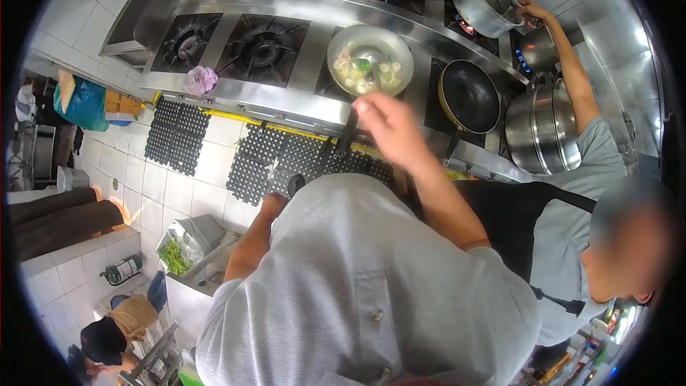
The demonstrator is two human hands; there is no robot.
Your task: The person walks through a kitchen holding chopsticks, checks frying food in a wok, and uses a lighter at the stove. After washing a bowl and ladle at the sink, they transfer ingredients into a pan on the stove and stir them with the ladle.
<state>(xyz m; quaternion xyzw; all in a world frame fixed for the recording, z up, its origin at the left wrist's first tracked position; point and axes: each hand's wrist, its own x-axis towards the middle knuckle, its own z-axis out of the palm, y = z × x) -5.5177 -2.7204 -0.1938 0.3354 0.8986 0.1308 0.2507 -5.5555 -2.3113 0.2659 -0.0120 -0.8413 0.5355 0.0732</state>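
A light metal frying pan (394, 48) sits on the stove, holding pale chopped pieces (352, 70) and a bit of green. Fingers curled, my right hand (389, 125) is at the pan's near side, slightly blurred, gripping the handle of a ladle (370, 64) whose bowl is in the food. Below that hand, the pan's black handle (349, 132) points toward me. My left hand (272, 206) is low beside my grey shirt, over the floor mats; its fingers are too hidden to read.
Right of the pan is a black frying pan (470, 96), then a large steel pot (541, 127). A co-worker's hand (534, 11) grips a saucepan (486, 1) over a lit burner. A crumpled purple cloth (201, 80) lies on the stove's front edge. Another person bends at lower left.
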